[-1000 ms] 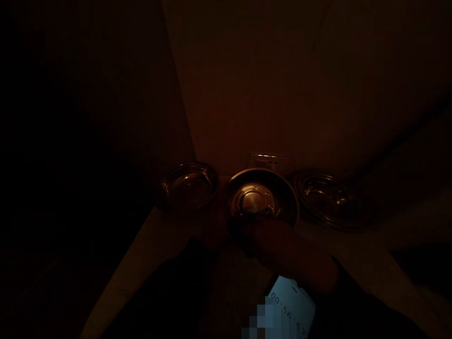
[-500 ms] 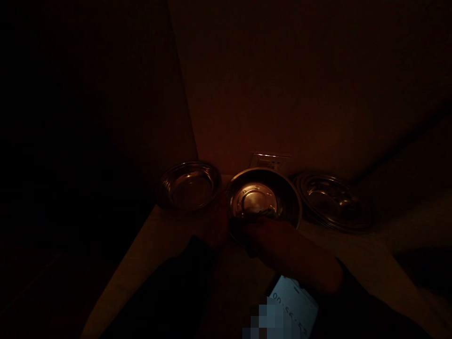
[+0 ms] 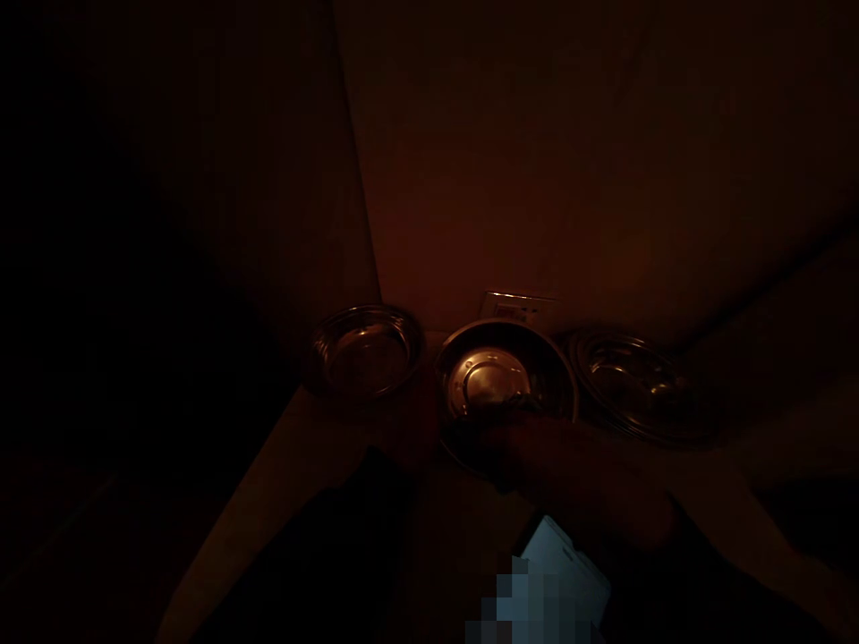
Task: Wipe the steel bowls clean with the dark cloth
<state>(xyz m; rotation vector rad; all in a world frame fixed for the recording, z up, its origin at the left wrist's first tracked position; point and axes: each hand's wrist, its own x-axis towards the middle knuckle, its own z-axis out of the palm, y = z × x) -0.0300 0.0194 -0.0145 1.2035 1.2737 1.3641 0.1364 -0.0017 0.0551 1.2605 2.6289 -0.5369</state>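
Observation:
Very dim light hides most detail. A shiny metal bowl (image 3: 497,380) stands in the middle, tilted slightly toward me. My left hand (image 3: 420,420) is closed at its left rim, the fingers lost in shadow. Over the bowl's near side reaches my right hand (image 3: 520,447), its fingers inside the rim. A dark, bunched shape (image 3: 473,434) shows at those fingers; what it is I cannot make out.
Left of the bowl sits another metal bowl (image 3: 366,353), and to the right lies a stack of metal dishes (image 3: 637,389). A lit phone (image 3: 564,572) lies below my right forearm. Behind the pale tabletop (image 3: 268,474) rises a wall with a socket plate (image 3: 516,309).
The view has shifted slightly, and the light on my right arm has grown dimmer. Both hands stay at the middle bowl, with my right hand a touch farther right.

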